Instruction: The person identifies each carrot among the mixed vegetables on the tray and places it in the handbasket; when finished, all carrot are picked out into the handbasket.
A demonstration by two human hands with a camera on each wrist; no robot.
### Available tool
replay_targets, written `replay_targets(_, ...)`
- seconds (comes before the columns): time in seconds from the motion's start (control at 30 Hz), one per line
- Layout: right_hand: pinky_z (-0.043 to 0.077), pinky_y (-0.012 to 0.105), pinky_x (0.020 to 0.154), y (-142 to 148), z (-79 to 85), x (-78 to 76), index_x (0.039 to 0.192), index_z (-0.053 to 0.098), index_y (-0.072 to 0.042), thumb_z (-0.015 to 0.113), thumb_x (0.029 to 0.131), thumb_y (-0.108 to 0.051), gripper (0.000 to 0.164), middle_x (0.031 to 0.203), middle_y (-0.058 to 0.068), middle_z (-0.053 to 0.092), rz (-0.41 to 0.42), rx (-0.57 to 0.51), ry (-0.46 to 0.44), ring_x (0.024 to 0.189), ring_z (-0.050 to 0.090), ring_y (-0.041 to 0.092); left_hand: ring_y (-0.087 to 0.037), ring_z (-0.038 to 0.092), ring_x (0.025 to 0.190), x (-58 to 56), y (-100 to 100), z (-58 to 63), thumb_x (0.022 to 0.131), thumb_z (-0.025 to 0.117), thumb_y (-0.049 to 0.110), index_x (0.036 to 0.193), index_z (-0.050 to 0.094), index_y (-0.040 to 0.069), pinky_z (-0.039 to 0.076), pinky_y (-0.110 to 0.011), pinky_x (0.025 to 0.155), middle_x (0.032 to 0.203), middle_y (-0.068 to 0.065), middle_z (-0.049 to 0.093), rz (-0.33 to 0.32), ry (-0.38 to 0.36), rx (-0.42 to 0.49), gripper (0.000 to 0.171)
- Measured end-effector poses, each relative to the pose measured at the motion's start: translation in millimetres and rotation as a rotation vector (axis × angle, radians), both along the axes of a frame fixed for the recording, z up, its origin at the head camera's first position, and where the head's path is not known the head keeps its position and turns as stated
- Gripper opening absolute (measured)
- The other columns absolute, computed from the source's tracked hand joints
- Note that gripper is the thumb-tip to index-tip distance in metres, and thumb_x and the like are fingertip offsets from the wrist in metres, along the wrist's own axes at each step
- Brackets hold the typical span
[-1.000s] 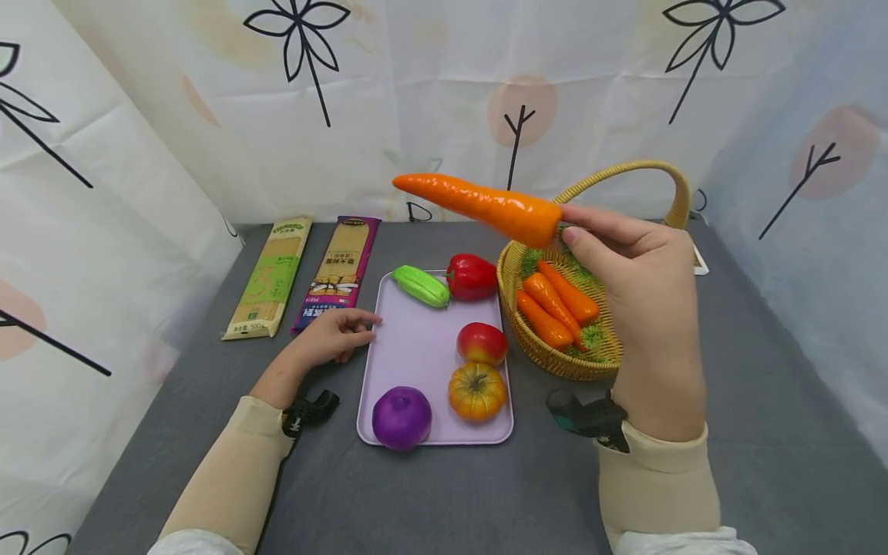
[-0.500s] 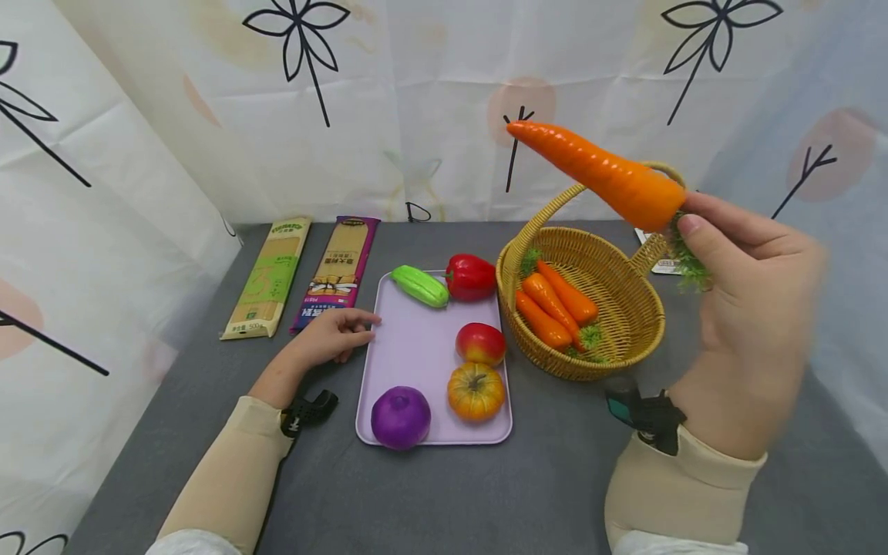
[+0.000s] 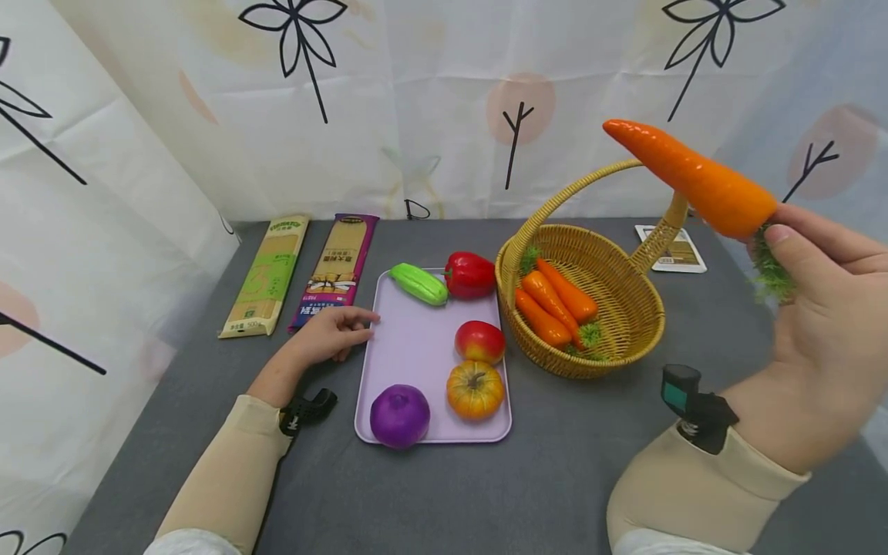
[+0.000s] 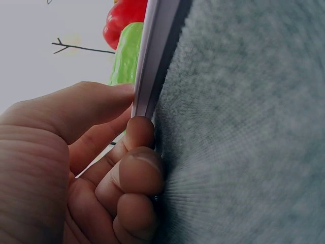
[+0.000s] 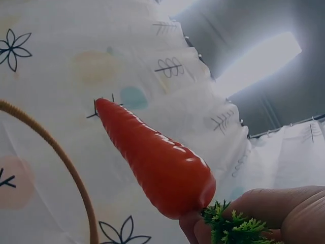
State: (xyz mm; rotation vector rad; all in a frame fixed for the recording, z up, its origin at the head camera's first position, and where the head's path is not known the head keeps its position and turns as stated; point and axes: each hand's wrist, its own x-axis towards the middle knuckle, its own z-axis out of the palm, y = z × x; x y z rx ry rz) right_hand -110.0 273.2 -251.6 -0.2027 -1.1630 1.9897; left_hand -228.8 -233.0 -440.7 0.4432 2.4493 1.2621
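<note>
My right hand (image 3: 829, 331) pinches a carrot (image 3: 697, 181) by its leafy top, in the air to the right of the wicker basket (image 3: 638, 331). In the right wrist view the carrot (image 5: 160, 160) tilts up, tip to the upper left, and green leaves (image 5: 236, 226) show beside the fingers. My left hand (image 3: 331, 337) is at the left edge of the lilac tray (image 3: 412, 351); the left wrist view has thumb and fingertips pinching the tray rim (image 4: 150, 61). Several more carrots (image 3: 555, 301) lie in the basket.
The tray bears a green cucumber-like vegetable (image 3: 419, 284), a red bell pepper (image 3: 470, 275), a red-yellow fruit (image 3: 480, 341), a small pumpkin (image 3: 475, 391) and a purple onion (image 3: 400, 416). Two noodle packs (image 3: 267, 277) lie left. Behind the basket is a white-edged card (image 3: 683, 254).
My right hand has carried the carrot rightward and upward, from above the basket to its right side. The left hand and the tray have stayed put.
</note>
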Motion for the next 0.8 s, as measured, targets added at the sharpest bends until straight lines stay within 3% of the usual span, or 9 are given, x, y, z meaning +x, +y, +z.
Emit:
replay_targets(0.17,0.059,0.028,0.079,17,-7.9,-0.5,0.106,0.068,0.022,0.074,0.082,0.020,0.025,0.116,0.022,0.069,0.030,-0.015,-0.040,0.100,0.065,0.031,-0.021,0.051,0.052,0.7,0,1.2,0.099,0.070,0.021,0.129,0.070,0.012,0.044,-0.031,0.048,0.079,-0.010,0.060,0.005,-0.002,0.000,0.032)
replay_targets(0.27,0.058,0.025,0.078,28,-13.7,-0.4,0.105,0.069,0.021,0.072,0.083,0.020,0.022,0.112,0.020,0.070,0.039,0.029,-0.076,0.099,0.065,0.028,-0.021,0.051,0.052,0.4,0,1.1,0.099,0.070,0.022,0.129,0.070,0.012,0.044,-0.031,0.047,0.079,-0.009,0.060,0.006,-0.006,0.001,0.032)
replay_targets(0.4,0.055,0.020,0.082,40,-21.0,-0.2,0.106,0.071,0.019,0.073,0.086,0.016,0.021,0.113,0.015,0.070,0.036,0.088,-0.150,0.108,0.059,0.023,-0.021,0.052,0.053,-0.6,0,0.9,0.099,0.071,0.024,0.129,0.070,0.012,0.044,-0.031,0.048,0.080,-0.008,0.060,0.003,-0.004,-0.002,0.033)
replay_targets(0.53,0.044,0.010,0.083,50,-26.4,-1.3,0.115,0.073,0.010,0.077,0.088,0.002,0.028,0.123,0.005,0.066,0.049,0.149,-0.315,0.114,0.050,0.014,-0.021,0.052,0.053,-0.1,1,1.4,0.099,0.070,0.023,0.129,0.070,0.012,0.044,-0.030,0.048,0.081,-0.009,0.060,0.006,-0.002,-0.002,0.032)
replay_targets(0.63,0.041,0.013,0.085,54,-29.7,-6.2,0.122,0.074,-0.001,0.081,0.088,-0.011,0.037,0.131,-0.002,0.059,0.088,0.220,-0.467,0.115,0.045,0.007,-0.021,0.052,0.053,0.5,1,1.6,0.098,0.070,0.023,0.128,0.070,0.012,0.044,-0.031,0.048,0.081,-0.009,0.061,0.011,-0.005,0.000,0.032)
replay_targets(0.7,0.040,0.012,0.086,55,-33.3,-13.6,0.123,0.075,-0.005,0.084,0.086,-0.016,0.039,0.132,-0.004,0.057,0.129,0.246,-0.517,0.115,0.044,0.005,-0.020,0.051,0.053,0.6,1,1.6,0.098,0.071,0.023,0.128,0.070,0.012,0.044,-0.031,0.048,0.081,-0.009,0.061,0.014,-0.006,-0.002,0.032)
replay_targets(0.73,0.039,0.013,0.092,55,-35.2,-17.7,0.123,0.075,-0.007,0.084,0.086,-0.018,0.040,0.134,-0.005,0.056,0.147,0.263,-0.543,0.117,0.042,0.005,-0.020,0.051,0.053,0.6,1,1.5,0.098,0.071,0.023,0.128,0.071,0.012,0.044,-0.031,0.048,0.081,-0.009,0.061,0.014,-0.007,-0.001,0.031)
replay_targets(0.8,0.044,0.013,0.091,55,-39.4,-26.2,0.120,0.077,-0.007,0.086,0.084,-0.017,0.038,0.131,-0.004,0.060,0.211,0.242,-0.535,0.118,0.046,0.007,-0.020,0.051,0.053,0.4,1,1.0,0.098,0.071,0.023,0.128,0.071,0.012,0.044,-0.031,0.047,0.081,-0.009,0.061,0.012,-0.007,-0.001,0.031)
